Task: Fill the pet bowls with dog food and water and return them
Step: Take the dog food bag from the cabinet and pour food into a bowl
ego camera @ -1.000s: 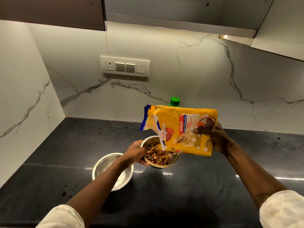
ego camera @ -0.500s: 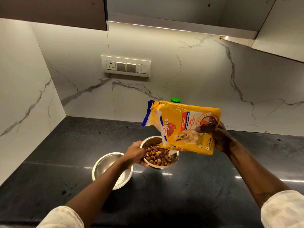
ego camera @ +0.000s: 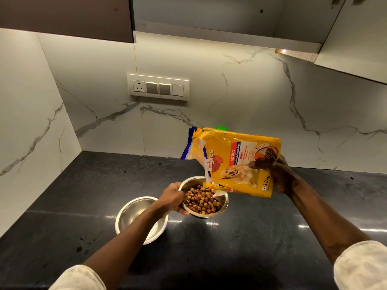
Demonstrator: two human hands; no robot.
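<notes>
The right hand (ego camera: 280, 176) grips a yellow dog food bag (ego camera: 236, 162) tilted over a steel bowl (ego camera: 217, 212) of kibble (ego camera: 201, 200), which the left hand (ego camera: 171, 198) clasps at its rim. An empty bowl (ego camera: 134, 210) sits just left. The dark table (ego camera: 261, 237) lies open to the right; walls close the left corner. The bag reads "ADULT", "100%", "1.2 kg".
</notes>
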